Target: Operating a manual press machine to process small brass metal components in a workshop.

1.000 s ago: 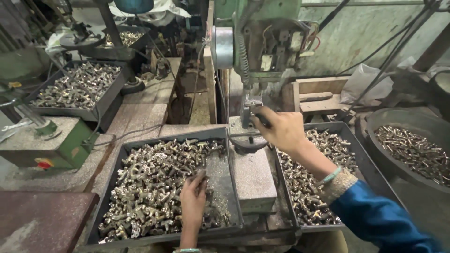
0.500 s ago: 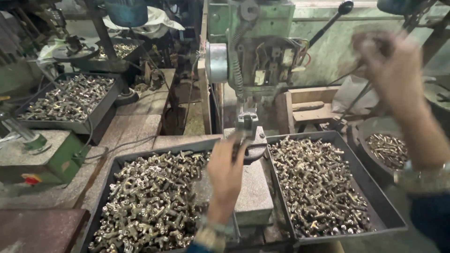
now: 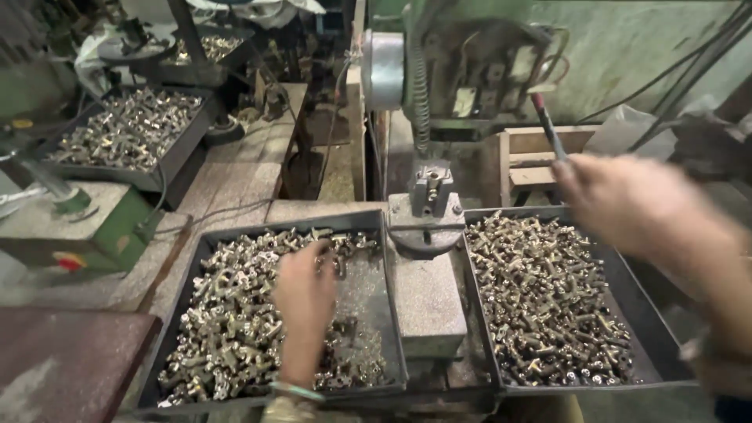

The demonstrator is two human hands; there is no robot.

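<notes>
The left hand (image 3: 304,291) reaches palm-down into the left tray (image 3: 374,227), its fingers curled over a heap of small, shiny, T-shaped metal fittings (image 3: 227,329) with dull brassy-silver surfaces that fill the tray's left side. The right hand (image 3: 627,207), blurred, is at the thin lever (image 3: 548,125) of the green drill press (image 3: 439,70) above the right tray (image 3: 650,329) of similar fittings; whether either hand actually grips anything cannot be told.
</notes>
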